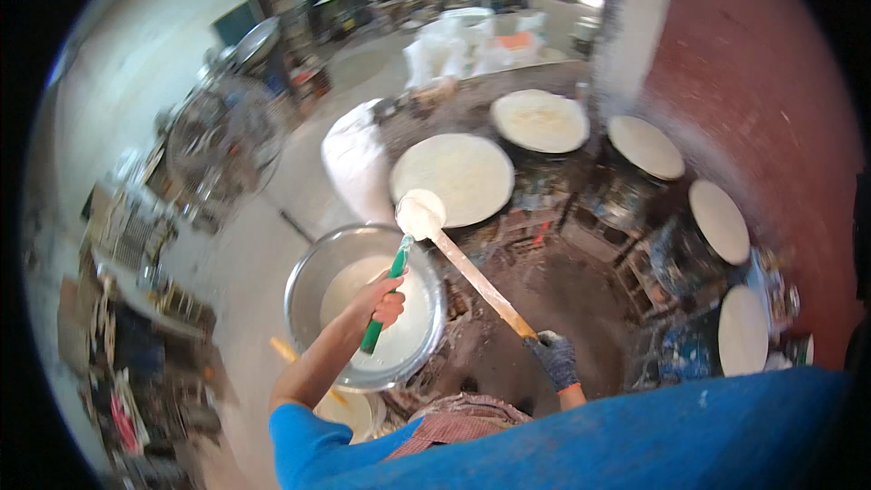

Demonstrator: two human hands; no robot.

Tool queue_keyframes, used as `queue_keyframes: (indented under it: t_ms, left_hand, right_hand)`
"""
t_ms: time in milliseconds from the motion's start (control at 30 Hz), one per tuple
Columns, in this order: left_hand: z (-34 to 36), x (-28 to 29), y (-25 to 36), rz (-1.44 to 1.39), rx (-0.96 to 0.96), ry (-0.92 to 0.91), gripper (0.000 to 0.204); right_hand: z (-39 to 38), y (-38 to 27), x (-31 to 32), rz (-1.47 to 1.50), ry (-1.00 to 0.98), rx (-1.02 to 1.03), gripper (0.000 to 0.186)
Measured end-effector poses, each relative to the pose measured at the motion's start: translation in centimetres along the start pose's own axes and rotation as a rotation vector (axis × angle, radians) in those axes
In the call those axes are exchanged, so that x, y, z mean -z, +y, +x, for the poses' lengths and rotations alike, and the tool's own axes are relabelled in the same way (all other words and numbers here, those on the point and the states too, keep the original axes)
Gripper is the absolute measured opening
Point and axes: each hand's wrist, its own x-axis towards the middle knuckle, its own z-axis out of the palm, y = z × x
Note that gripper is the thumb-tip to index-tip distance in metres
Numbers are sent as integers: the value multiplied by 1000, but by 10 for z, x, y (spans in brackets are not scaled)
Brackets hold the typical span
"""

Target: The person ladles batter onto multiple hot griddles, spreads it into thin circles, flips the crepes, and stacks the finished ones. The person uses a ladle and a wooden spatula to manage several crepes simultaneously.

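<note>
My bare left hand (pixel 383 302) is closed round the green handle (pixel 396 265) of a ladle with a round, batter-coated head (pixel 420 212) over the near edge of a large round griddle (pixel 452 172) covered in pale batter. My right hand (pixel 553 357), in a grey glove, grips a long wooden-handled tool (pixel 481 281) that reaches up to the ladle's head; where they overlap, I cannot tell which part is whose. Below my left hand is a wide steel basin (pixel 292 303) of white batter.
More batter-covered griddles (pixel 540 118) (pixel 646 145) (pixel 719 220) (pixel 742 331) curve along the red wall (pixel 762 54) at right. A white sack (pixel 356 168) sits beside the large griddle; white bags (pixel 431 54) stand behind. A standing fan (pixel 218 136) is at left; a smaller container (pixel 349 413) is below the basin.
</note>
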Motion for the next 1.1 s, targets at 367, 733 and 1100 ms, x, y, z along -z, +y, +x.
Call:
queue_keyframes:
  t_ms: [367,733,1100]
  left_hand:
    - [176,-213,-185,-30,697,-348,19]
    - [217,-443,-564,491,1523,-747,21]
    - [209,-529,-805,1810,-65,-1334,60]
  right_hand:
    - [-221,166,81,137,437,-471,41]
    - [-538,168,-30,138,1084,-1708,44]
    - [-464,260,89,23,1404,-1817,33]
